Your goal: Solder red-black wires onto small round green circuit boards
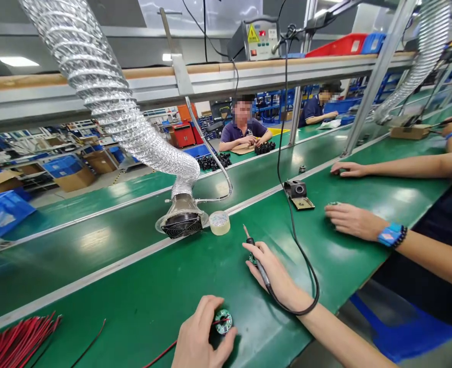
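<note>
At the bottom centre my left hand (200, 335) has its thumb and fingers curled round a small round green circuit board (223, 322), with a red wire (164, 352) running under the hand to it. Further up and to the right, my right hand (274, 273) holds a soldering iron (263, 273), its tip pointing up and away. Another small green board (253, 258) shows beneath the fingers of that hand. The iron's black cable (300, 245) loops over my right wrist.
A fume extractor (183, 220) and tape roll (219, 223) stand ahead. A small metal stand (298, 191) is beyond my right hand. Red wires (21, 340) lie at bottom left. Another person's hands (358, 221) rest on the right. Two people sit across the green bench (134, 291).
</note>
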### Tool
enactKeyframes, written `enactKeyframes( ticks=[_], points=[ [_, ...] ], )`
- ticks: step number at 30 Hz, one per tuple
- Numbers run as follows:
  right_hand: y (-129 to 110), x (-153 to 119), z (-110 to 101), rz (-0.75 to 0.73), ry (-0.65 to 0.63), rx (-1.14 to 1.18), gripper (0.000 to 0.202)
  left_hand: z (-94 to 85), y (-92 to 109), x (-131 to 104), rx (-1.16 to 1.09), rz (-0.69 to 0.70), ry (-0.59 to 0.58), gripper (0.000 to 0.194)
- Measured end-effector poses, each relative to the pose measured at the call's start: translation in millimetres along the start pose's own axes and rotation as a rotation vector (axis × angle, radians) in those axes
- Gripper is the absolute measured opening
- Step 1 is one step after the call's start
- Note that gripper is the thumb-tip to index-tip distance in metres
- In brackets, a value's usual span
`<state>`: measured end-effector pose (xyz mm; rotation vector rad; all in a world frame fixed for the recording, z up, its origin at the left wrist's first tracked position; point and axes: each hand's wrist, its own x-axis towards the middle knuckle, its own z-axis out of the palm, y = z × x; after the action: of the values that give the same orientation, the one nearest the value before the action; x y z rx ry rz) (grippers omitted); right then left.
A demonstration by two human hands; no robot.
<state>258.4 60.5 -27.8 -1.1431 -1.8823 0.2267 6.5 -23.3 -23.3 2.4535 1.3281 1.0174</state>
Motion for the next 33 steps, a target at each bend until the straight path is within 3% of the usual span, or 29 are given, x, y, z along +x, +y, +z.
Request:
enactKeyframes(
  ticks=[3,6,12,15,18,21,25,29,31,33],
  points=[
    [-1.8,-1.6,-0.6,0.020,-0.026,0.004,0.044,-7.7,-11.5,0.7,0.161,0.049,-0.101,0.022],
    [4.6,-9.8,0.0,0.023,0.007,-0.044,0.040,-17.3,-35.6,14.5,0.312,-0.050,-0.109,0.017],
    [37.5,-17.9,5.1,-0.042,0.022,-0.116,0.051,-52.4,-139.3,73.2,0.654,-0.628,0.055,0.029],
    [46.9,-17.3,4.4,-0.116,0.003,-0.123,0.058,-67.7,-184.1,104.4,0.719,-0.739,0.108,0.031],
    [52.4,-14.8,3.0,-0.197,-0.022,-0.142,0.062,-74.7,-208.3,127.1,0.744,-0.760,0.125,0.032],
    [55.3,-11.7,3.3,-0.235,-0.025,-0.140,0.064,-76.5,-211.9,133.2,0.764,-0.719,0.156,0.036],
    [49.1,-10.6,3.0,-0.181,-0.038,-0.139,0.066,-68.3,-187.5,113.1,0.764,-0.577,0.150,0.036],
    [31.1,-9.5,-1.7,-0.146,0.005,-0.117,0.058,-61.5,-149.5,62.8,0.727,-0.445,0.107,0.030],
    [21.7,-7.6,-5.2,-0.127,0.000,-0.091,0.052,-71.7,-138.4,28.4,0.720,-0.451,0.136,0.029],
    [14.9,-5.5,-8.3,-0.117,-0.027,-0.082,0.052,-93.7,-136.6,-9.6,0.735,-0.530,0.217,0.029]
  ],
)
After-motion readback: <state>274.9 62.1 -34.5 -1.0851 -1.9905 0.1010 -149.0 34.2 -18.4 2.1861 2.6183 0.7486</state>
